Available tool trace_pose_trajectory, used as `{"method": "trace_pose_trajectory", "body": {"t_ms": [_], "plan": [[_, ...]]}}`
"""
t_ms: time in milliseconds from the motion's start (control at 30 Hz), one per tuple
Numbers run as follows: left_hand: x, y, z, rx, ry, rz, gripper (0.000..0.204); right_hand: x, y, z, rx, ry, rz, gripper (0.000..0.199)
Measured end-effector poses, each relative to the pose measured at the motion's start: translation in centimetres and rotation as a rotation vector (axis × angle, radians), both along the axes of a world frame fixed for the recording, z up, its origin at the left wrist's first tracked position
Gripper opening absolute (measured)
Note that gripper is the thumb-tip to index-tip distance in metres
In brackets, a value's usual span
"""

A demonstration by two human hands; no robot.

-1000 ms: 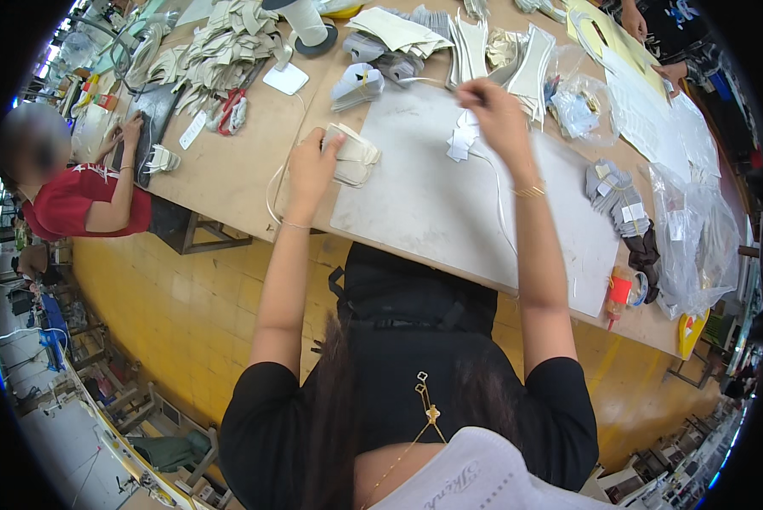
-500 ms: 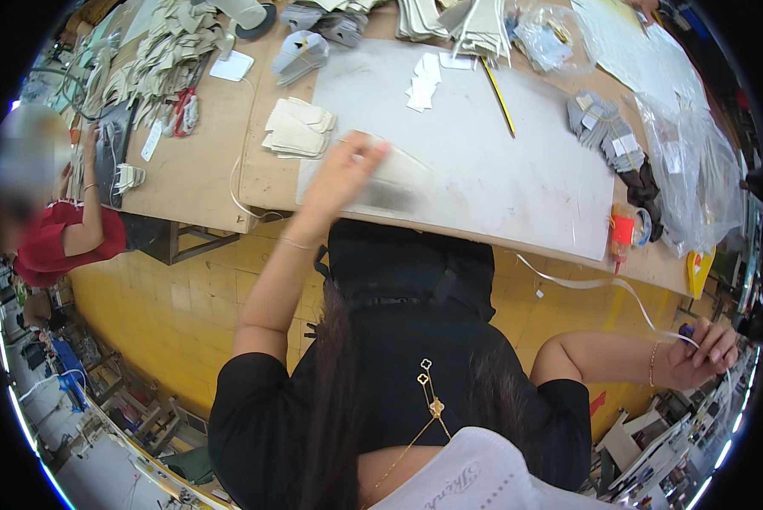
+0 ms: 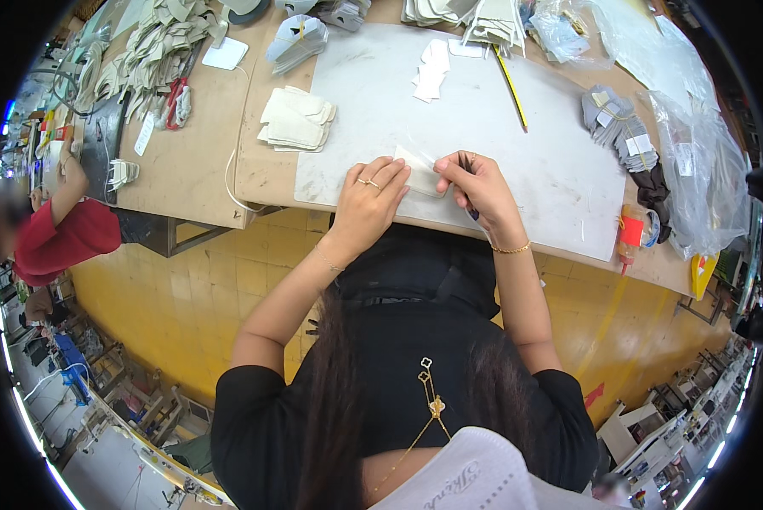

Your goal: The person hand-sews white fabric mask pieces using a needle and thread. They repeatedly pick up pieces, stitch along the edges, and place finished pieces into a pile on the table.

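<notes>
A cream fabric-like piece (image 3: 419, 175) lies on the grey sheet (image 3: 356, 93) near the table's front edge. My left hand (image 3: 371, 200) rests over its left side, fingers stretched flat. At its right edge is my right hand (image 3: 482, 189), fingers closed around a slim dark hand tool (image 3: 473, 211) whose exact kind I cannot make out. Thumb and forefinger are close to the piece, and a thin pale strip seems to run there, hard to see. Left of the sheet sits a stack of similar cream pieces (image 3: 296, 119).
Small white cut pieces (image 3: 432, 70) and a yellow pencil (image 3: 510, 89) lie farther back. Grey bundles (image 3: 619, 127), clear plastic bags (image 3: 696, 170) and a red-labelled bottle (image 3: 628, 238) stand at right. A co-worker in a red sleeve (image 3: 71, 229) works at left, near red-handled scissors (image 3: 177, 104).
My right hand has come from far right, where it held a white strip out, in to the piece. My left hand has shifted right and settled flat on the piece.
</notes>
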State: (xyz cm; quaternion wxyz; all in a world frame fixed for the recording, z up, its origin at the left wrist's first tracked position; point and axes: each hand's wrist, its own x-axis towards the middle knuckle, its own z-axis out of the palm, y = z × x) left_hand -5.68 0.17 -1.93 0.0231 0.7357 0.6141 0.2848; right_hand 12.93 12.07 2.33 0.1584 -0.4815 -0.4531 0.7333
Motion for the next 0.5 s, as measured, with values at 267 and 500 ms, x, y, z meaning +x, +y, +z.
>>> {"method": "trace_pose_trajectory", "body": {"t_ms": [267, 500], "plan": [[0.3, 0.1, 0.0, -0.020, -0.014, 0.076, 0.034, -1.0, 0.4, -1.5, 0.149, -0.131, 0.139, 0.025], [0.2, 0.2, 0.0, -0.042, -0.018, 0.077, 0.038, -1.1, 0.4, -1.6, 0.134, -0.162, 0.131, 0.026]]}}
